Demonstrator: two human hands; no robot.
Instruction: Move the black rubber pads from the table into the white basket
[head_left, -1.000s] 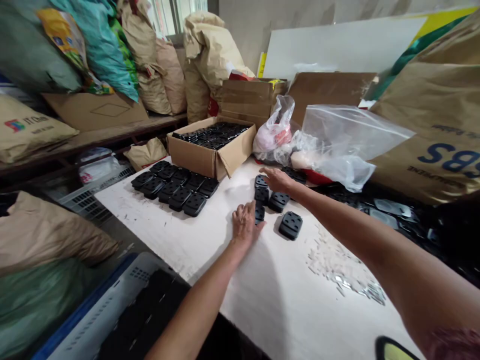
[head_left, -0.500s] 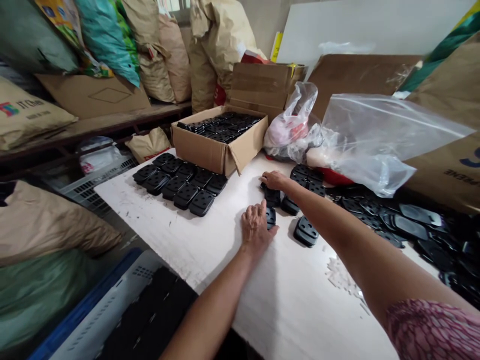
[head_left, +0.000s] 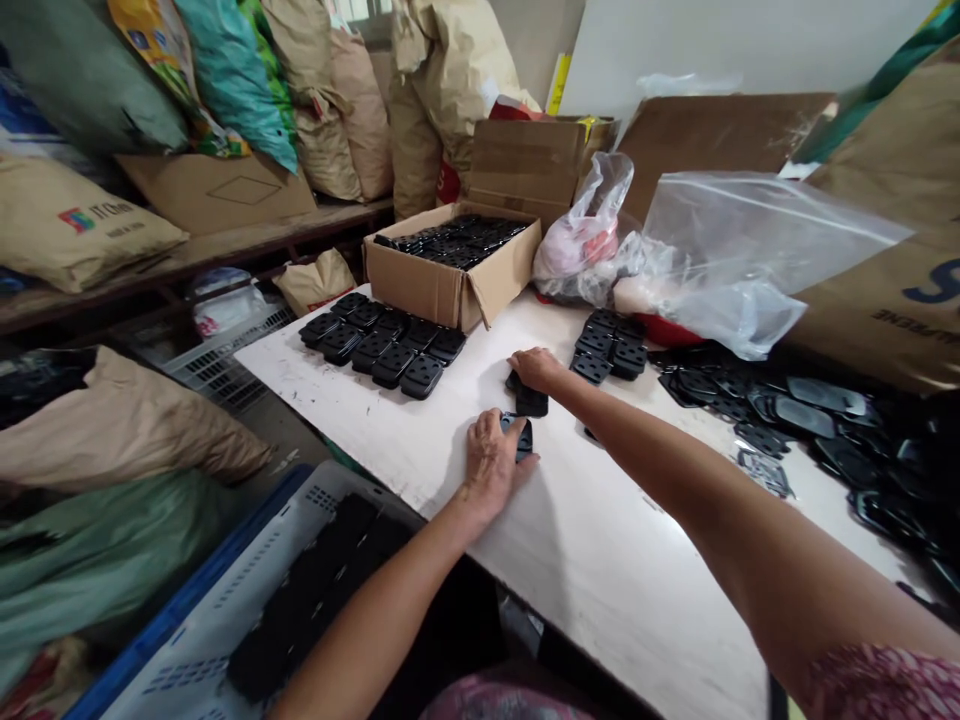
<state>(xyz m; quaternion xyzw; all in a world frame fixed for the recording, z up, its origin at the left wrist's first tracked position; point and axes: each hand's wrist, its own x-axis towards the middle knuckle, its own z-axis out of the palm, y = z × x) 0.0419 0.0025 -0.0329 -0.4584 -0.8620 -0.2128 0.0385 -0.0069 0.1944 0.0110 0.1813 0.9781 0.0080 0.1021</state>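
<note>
My left hand (head_left: 489,465) is wrapped round a small stack of black perforated plastic plates (head_left: 525,441) on the white table. Just beyond it, my right hand (head_left: 537,369) grips another stack of the same black plates (head_left: 532,402) from above. The two stacks are close together; my fingers hide part of each. To the right stands a group of similar stacks (head_left: 609,345). One more stack shows only a corner behind my right forearm. Neat rows of stacked plates (head_left: 384,345) sit at the table's far left.
A cardboard box (head_left: 420,287) full of black plates stands at the back of the white table (head_left: 600,560). Loose black parts (head_left: 817,420) heap at the right, near clear plastic bags (head_left: 735,265). A crate (head_left: 202,610) with black pieces is below at the left. Sacks line the wall.
Both hands have slid left and nearer with their stacks, leaving a wider gap to the group on the right. The view has shifted, and my right forearm now covers most of the single stack.
</note>
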